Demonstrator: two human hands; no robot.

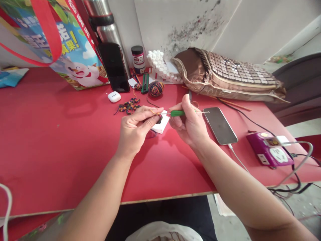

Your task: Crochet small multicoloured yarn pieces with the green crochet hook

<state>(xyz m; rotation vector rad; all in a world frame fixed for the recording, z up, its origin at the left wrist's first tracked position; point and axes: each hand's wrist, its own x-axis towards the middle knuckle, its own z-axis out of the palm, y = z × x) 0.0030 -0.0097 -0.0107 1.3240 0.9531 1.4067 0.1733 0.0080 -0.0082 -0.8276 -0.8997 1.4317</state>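
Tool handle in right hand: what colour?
Green handle, held in the right hand; shows best in the head view.

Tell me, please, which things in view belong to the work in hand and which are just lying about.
Likely part of the work:
green-handled tool, in the right hand
small yarn piece, in the left hand
multicoloured yarn ball

Apparently just lying about:
white case
flat-lying phone
purple socket block
steel flask

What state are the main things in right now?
Green-handled crochet hook, held in right hand
Yarn piece, pinched in left hand
Multicoloured yarn ball, wound
Flat smartphone, screen dark, cable plugged in
Upright smartphone, screen dark
Earbud case, closed
Jar, capped
Purple socket block, adapter plugged in
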